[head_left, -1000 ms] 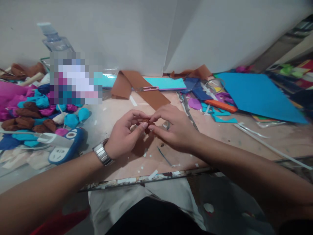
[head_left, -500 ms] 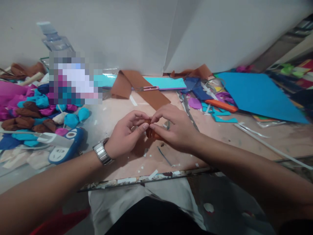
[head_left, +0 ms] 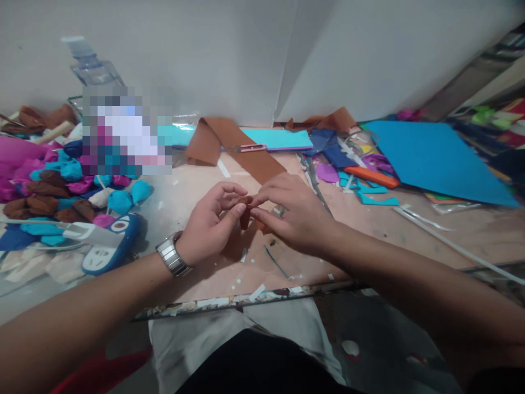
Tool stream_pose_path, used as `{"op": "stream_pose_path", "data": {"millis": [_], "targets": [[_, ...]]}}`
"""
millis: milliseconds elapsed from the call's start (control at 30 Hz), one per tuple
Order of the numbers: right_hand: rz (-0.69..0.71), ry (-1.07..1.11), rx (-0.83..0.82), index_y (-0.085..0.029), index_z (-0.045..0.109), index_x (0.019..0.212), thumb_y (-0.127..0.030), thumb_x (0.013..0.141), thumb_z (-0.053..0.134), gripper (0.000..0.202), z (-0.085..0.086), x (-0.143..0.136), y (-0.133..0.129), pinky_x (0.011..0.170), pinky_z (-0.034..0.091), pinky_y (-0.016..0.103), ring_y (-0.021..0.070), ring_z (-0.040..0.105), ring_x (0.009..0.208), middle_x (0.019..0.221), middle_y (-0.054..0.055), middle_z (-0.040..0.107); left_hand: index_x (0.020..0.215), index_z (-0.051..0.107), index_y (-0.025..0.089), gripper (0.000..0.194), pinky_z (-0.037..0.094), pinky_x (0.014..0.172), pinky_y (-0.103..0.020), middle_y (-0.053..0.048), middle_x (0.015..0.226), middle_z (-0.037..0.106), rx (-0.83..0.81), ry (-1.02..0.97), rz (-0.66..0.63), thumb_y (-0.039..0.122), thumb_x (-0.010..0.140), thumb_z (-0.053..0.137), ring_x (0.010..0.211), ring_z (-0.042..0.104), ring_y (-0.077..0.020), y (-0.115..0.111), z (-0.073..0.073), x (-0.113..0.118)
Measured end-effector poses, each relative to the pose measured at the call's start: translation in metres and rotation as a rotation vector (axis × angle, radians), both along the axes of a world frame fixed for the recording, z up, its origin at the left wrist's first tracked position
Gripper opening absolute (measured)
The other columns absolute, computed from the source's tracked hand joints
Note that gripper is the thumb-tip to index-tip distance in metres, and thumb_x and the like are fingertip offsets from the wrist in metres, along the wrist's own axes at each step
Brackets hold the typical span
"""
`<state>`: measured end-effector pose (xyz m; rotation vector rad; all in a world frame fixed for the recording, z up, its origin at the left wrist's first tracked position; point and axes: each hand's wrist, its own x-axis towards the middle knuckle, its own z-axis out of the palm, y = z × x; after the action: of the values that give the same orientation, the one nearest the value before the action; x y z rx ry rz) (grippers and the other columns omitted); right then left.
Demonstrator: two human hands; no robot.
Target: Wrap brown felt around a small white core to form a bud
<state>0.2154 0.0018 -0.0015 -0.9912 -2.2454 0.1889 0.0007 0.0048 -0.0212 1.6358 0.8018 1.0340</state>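
Note:
A small brown piece of crepe-like paper (head_left: 245, 220) is pinched between my two hands over the table. My left hand (head_left: 213, 221), with a metal-banded watch at its wrist, has its thumb and fingertips closed on the paper. From the right, my right hand (head_left: 293, 213) grips the same piece with thumb and forefinger, its other fingers curled. The fingertips partly hide the paper. Just beyond the hands lies a long folded brown strip (head_left: 241, 148), and a pink-edged cutter (head_left: 248, 148) rests across it.
Bunched paper balls in blue, brown and magenta (head_left: 120, 202) crowd the left, beside a blue-and-white power strip (head_left: 112, 243). At right are an orange cutter (head_left: 371, 176), a blue sheet (head_left: 435, 158) and a thin white stick (head_left: 459, 246). A clear bottle (head_left: 96, 71) stands behind.
The brown paper has turned slightly in my fingers and hangs narrower beneath them. My right hand's fingers have shifted a little. Everything else is where it was.

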Motion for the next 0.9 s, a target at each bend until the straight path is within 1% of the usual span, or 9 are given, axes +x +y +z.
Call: {"op": "stream_pose_path", "data": {"millis": [100, 167, 300, 467, 567, 667, 767, 900], "targets": [[-0.006, -0.041, 0.016, -0.021, 0.073, 0.098, -0.028, 0.097, 0.067, 0.009, 0.0002, 0.0002, 0.0, 0.092, 0.042, 0.041, 0.0239, 0.063, 0.099, 0.099, 0.004, 0.075, 0.118, 0.054, 0.017, 0.028, 0.055, 0.08, -0.031, -0.011, 0.104, 0.072, 0.03, 0.024, 0.001, 0.036, 0.1, 0.063, 0.092, 0.072, -0.0189, -0.0004, -0.0012, -0.0005], [-0.013, -0.073, 0.032, -0.021, 0.073, 0.098, -0.028, 0.098, 0.066, 0.01, 0.0006, 0.0004, -0.0001, 0.093, 0.042, 0.041, 0.0239, 0.063, 0.1, 0.1, 0.004, 0.076, 0.12, 0.053, 0.017, 0.027, 0.054, 0.079, -0.032, -0.009, 0.099, 0.071, 0.059, 0.043, -0.003, 0.036, 0.101, 0.06, 0.088, 0.071, -0.0183, -0.0005, -0.0015, -0.0004], [-0.038, -0.128, 0.074, -0.022, 0.073, 0.1, -0.026, 0.099, 0.064, 0.01, 0.0012, 0.001, -0.0002, 0.095, 0.04, 0.043, 0.0242, 0.062, 0.101, 0.1, 0.003, 0.076, 0.12, 0.054, 0.017, 0.025, 0.053, 0.079, -0.032, -0.01, 0.102, 0.07, 0.102, 0.069, 0.005, 0.034, 0.102, 0.059, 0.089, 0.07, -0.0181, -0.0007, -0.0006, 0.0006], [-0.048, -0.149, 0.116, -0.022, 0.073, 0.099, -0.027, 0.1, 0.061, 0.012, 0.0021, 0.0007, -0.001, 0.094, 0.039, 0.044, 0.0245, 0.062, 0.1, 0.1, 0.004, 0.075, 0.12, 0.053, 0.017, 0.023, 0.052, 0.079, -0.03, -0.009, 0.103, 0.069, 0.08, 0.064, -0.021, 0.032, 0.103, 0.057, 0.091, 0.069, -0.0173, -0.0012, 0.0002, 0.0008], [-0.054, -0.134, 0.111, -0.022, 0.072, 0.1, -0.026, 0.099, 0.062, 0.011, 0.0027, 0.0004, -0.0019, 0.094, 0.039, 0.044, 0.0249, 0.062, 0.101, 0.103, 0.005, 0.074, 0.116, 0.054, 0.017, 0.018, 0.052, 0.077, -0.029, -0.007, 0.101, 0.067, 0.077, 0.056, -0.027, 0.03, 0.104, 0.056, 0.088, 0.067, -0.0154, -0.0015, -0.0001, 0.0009], [-0.053, -0.116, 0.099, -0.021, 0.071, 0.099, -0.024, 0.098, 0.062, 0.01, 0.0029, 0.0001, -0.0028, 0.093, 0.039, 0.044, 0.0252, 0.062, 0.101, 0.104, 0.005, 0.074, 0.112, 0.054, 0.018, 0.015, 0.052, 0.078, -0.028, -0.006, 0.102, 0.065, 0.07, 0.046, -0.024, 0.03, 0.103, 0.057, 0.089, 0.066, -0.0147, -0.002, -0.0004, 0.0014], [-0.046, -0.096, 0.088, -0.02, 0.07, 0.097, -0.023, 0.098, 0.061, 0.01, 0.0031, -0.0006, -0.0035, 0.092, 0.04, 0.044, 0.0254, 0.062, 0.1, 0.104, 0.007, 0.073, 0.111, 0.055, 0.018, 0.015, 0.052, 0.079, -0.028, -0.006, 0.103, 0.064, 0.054, 0.044, -0.034, 0.031, 0.104, 0.056, 0.09, 0.066, -0.0148, -0.0026, -0.0003, 0.0016], [-0.038, -0.082, 0.068, -0.02, 0.069, 0.094, -0.022, 0.097, 0.06, 0.009, 0.0035, -0.0018, -0.0042, 0.092, 0.04, 0.044, 0.0255, 0.062, 0.098, 0.103, 0.007, 0.073, 0.111, 0.053, 0.018, 0.017, 0.054, 0.078, -0.03, -0.006, 0.1, 0.064, 0.032, 0.06, -0.062, 0.033, 0.103, 0.058, 0.085, 0.067, -0.0152, -0.0032, -0.0002, 0.0005]]}}
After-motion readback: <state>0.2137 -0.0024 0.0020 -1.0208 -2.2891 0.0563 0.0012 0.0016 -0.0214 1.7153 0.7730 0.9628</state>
